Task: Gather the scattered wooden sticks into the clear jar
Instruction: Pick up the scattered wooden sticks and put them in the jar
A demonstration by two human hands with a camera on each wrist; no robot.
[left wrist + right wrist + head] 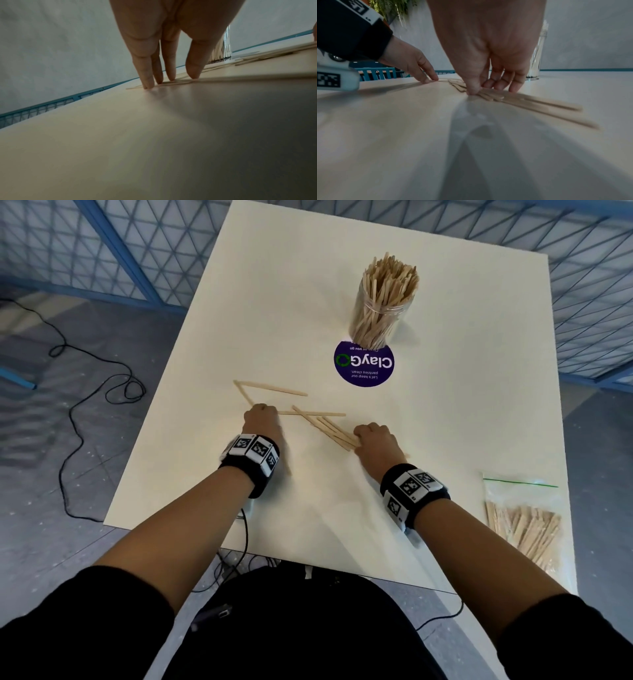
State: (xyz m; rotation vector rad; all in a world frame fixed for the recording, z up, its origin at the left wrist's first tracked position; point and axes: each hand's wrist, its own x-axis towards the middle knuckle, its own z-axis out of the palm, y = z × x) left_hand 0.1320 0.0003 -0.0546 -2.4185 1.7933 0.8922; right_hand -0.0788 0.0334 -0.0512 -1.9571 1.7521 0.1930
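My left hand (261,419) fingers press straight onto flat wooden sticks (322,424) mid-table; my right hand (373,440) pinches a bunch. Light, stiff, slippery: best gripped mid-length.

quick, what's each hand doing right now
Left hand: open, straight fingertips pressing a loose stick on the table.
Right hand: pinching the bundle of sticks.
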